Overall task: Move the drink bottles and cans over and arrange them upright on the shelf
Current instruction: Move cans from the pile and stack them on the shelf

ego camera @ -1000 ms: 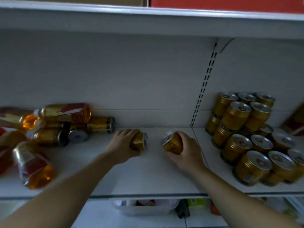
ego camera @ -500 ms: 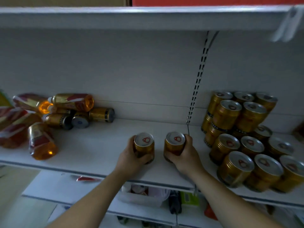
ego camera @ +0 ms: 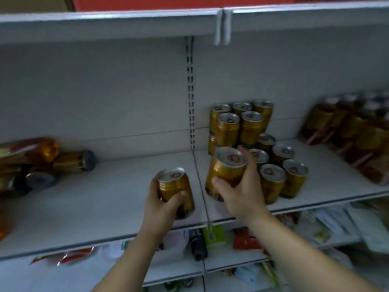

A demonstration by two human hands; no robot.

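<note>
Far left of the frame, a tipped-over pile of amber bottles and gold cans [ego camera: 40,152] lies on the white metal shelf [ego camera: 94,199]. The left hand [ego camera: 162,207] is wrapped round a gold aluminium can [ego camera: 174,186], just left of the shelf seam. The right hand [ego camera: 242,194] grips a second gold can [ego camera: 225,169]. That one's now crossed the seam and sits right up against the stack of upright gold cans [ego camera: 250,127]. Half a second ago the two were side by side.

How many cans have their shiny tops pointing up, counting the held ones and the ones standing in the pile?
Held cans: 2
Standing cans in the pile, tops showing: 10
Total: 12
</note>
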